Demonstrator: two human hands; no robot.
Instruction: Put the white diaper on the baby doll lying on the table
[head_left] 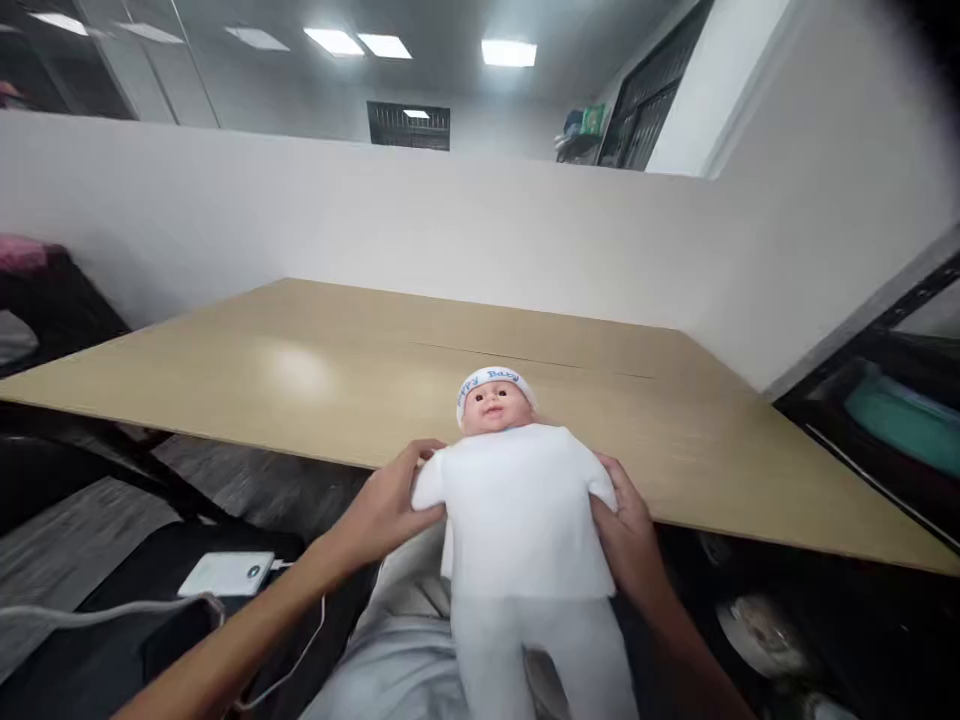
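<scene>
A baby doll (529,510) in a white top and white trousers faces up from my lap, its head over the near edge of the table. Its white headband (491,378) carries blue "Happy Baby" lettering, partly hard to read. My left hand (390,505) is closed around the short sleeve on the left of the picture, thumb below and fingers above. On the other side my right hand (626,520) grips the opposite sleeve, with some fingers hidden behind the doll. The doll's feet lie beyond the bottom of the picture.
A wooden table (360,350) spans the view against a white wall (450,220) with glass above. At lower left, a white power bank (227,573) with a cable lies on a black seat (142,560). Dark shelving with a green item (904,415) stands at right.
</scene>
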